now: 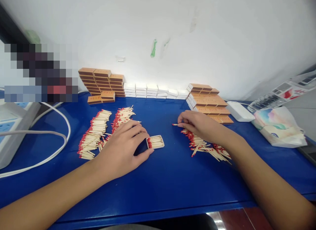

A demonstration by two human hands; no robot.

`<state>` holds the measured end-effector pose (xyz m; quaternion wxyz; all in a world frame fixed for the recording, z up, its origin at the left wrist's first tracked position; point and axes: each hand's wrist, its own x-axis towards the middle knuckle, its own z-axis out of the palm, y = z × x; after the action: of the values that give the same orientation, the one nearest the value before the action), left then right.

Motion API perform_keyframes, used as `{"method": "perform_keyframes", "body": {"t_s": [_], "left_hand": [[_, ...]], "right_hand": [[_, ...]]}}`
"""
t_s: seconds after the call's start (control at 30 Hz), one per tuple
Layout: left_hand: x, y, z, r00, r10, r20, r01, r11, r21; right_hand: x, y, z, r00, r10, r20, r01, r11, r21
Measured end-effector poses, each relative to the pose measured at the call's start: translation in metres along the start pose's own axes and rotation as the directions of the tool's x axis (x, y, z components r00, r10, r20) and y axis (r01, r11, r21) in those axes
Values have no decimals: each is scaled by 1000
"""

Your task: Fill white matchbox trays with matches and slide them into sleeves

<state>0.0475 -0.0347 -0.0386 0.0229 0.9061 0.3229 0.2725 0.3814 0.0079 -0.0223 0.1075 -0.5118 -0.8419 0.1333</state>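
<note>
My left hand [124, 147] steadies a small white matchbox tray [163, 144] on the blue table, its thumb and forefinger at the tray's left end. Red-headed matches [155, 142] lie side by side in the tray, heads to the left. Over to the right, my right hand [196, 124] pinches a single match [174, 124], its red head pointing left. Under and beside that hand spreads a loose heap of matches [197, 142]. Two more match piles, a left one [95, 134] and one partly covered by my left hand [122, 116], lie on the left.
Orange matchboxes are stacked at the back left [98, 80] and back right [209, 101], with rows of white trays [151, 90] between them against the wall. A tissue pack [278, 126] and a white device [239, 111] sit at right. White cables [66, 131] and a power strip [17, 131] occupy the left.
</note>
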Motion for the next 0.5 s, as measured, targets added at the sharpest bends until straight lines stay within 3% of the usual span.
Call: {"method": "perform_keyframes", "body": {"t_s": [0.23,0.37,0.5], "left_hand": [[0,1,0,1000,-4,-10,4,1000,5],[2,0,-1,1000,-19,-23,19,1000,6],[3,0,-1,999,-20,-42,21,1000,9]], "right_hand": [[1,-6,1,999,-13,-39,13,1000,5],[-5,-35,-3,995,-62,-73,67,996,67],[-11,-73,2,990,-141,-16,142,983,114]]}}
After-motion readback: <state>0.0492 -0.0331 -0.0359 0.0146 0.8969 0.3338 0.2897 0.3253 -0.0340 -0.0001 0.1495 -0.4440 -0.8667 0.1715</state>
